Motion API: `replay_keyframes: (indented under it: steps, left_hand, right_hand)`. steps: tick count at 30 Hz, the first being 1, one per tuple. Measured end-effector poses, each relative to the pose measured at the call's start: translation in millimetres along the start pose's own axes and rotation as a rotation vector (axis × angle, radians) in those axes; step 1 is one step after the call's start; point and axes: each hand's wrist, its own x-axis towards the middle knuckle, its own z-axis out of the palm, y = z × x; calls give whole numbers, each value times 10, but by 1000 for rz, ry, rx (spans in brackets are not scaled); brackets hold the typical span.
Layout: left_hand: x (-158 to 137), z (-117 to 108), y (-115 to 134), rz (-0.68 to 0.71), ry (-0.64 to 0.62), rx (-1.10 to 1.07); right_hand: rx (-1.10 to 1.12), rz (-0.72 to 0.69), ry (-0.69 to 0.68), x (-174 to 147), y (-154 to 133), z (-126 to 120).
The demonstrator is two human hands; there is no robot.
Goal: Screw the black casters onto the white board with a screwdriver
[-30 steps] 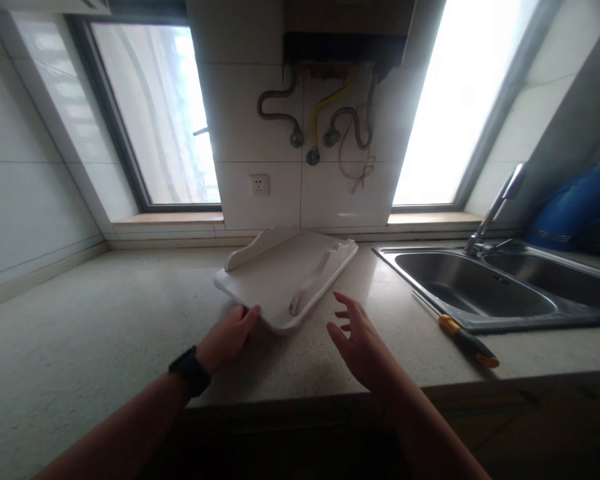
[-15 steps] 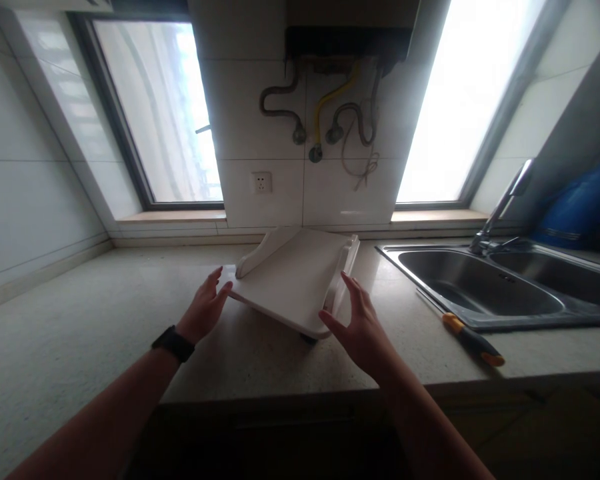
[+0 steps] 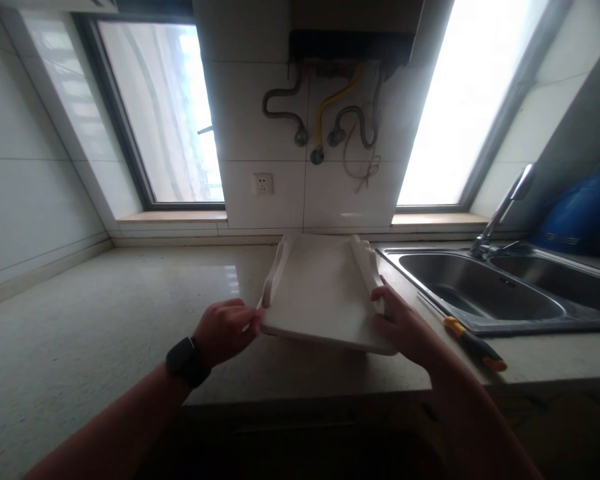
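A white, board-like piece with raised side rails [image 3: 325, 287] rests on the counter, its front edge lifted above the surface. My left hand [image 3: 227, 330], below a black wristwatch, has its fingers closed on the front left corner. Around the right rail near the front corner, my right hand [image 3: 397, 320] is closed, thumb on the top face. What supports the piece underneath is hidden.
To the right lies a screwdriver [image 3: 475, 343] with a black and orange handle, beside the steel double sink [image 3: 480, 280] and its faucet [image 3: 500, 210]. A wall socket [image 3: 263, 184] and hanging pipes [image 3: 319, 117] are behind. The counter [image 3: 130, 320] extends left.
Both hands have closed on the white piece from apart or lightly touching. It has turned to face me more squarely and shifted right and nearer.
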Motion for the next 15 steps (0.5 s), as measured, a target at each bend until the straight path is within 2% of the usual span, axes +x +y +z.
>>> replay_keyframes:
  steps: [4, 8, 13, 15]
  left_hand:
    - [-46, 36, 351, 293, -134, 206]
    - [-65, 84, 606, 430, -122, 172]
    - [-50, 146, 602, 526, -154, -14]
    - [-11, 145, 486, 482, -128, -70]
  right_hand:
    - [115, 29, -63, -18, 304, -248]
    - [274, 54, -138, 74, 552, -420]
    - [415, 107, -204, 242, 696, -614]
    - [450, 137, -233, 293, 709, -662]
